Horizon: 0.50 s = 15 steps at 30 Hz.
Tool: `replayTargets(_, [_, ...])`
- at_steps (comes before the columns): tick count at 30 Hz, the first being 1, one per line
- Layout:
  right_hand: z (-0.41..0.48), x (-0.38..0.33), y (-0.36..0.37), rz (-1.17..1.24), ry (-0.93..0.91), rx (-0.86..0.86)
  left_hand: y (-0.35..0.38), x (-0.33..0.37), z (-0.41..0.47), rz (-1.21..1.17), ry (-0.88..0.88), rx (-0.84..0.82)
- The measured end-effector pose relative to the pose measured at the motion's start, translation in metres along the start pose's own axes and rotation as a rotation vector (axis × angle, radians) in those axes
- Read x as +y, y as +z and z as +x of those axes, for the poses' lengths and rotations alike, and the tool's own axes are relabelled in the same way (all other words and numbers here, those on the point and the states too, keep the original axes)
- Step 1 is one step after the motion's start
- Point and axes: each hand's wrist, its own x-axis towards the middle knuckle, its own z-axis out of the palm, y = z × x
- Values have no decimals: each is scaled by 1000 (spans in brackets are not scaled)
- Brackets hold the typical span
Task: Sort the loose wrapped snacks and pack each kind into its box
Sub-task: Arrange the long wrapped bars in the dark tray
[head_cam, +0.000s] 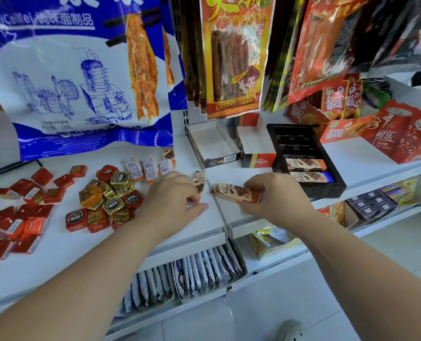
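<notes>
White shelf [69, 262] carried everything. On its right side stood a black tray [327, 190] with two wafer bars [303, 164] lying at its near end, and an open box [209, 134] stood just left of it. Red and gold foil chocolates [111, 200] lay heaped further left. The left hand [175, 195] pinched a brown bar [200, 179] in curled fingers; the right hand [276, 195] clamped a second bar [231, 191] by its orange end, near the tray.

wafer bars [231, 191] in left hand [175, 193] and right hand [276, 195]
</notes>
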Motion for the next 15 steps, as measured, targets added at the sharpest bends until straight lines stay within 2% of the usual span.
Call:
replayTargets(3, [-2,-3,-2,-7,-14,-26,-5,4,-4,-86,-6,-20])
replayTargets(6, [-5,-4,0,5,-20,-61,-9,7,-6,16,-96,-2])
replayTargets(9, [-6,-3,2,-13,-5,-99,-11,6,-6,113,-205,-84])
replayTargets(15, [-2,-6,-10,-161,-34,-196,-18,9,-9,49,-257,-180])
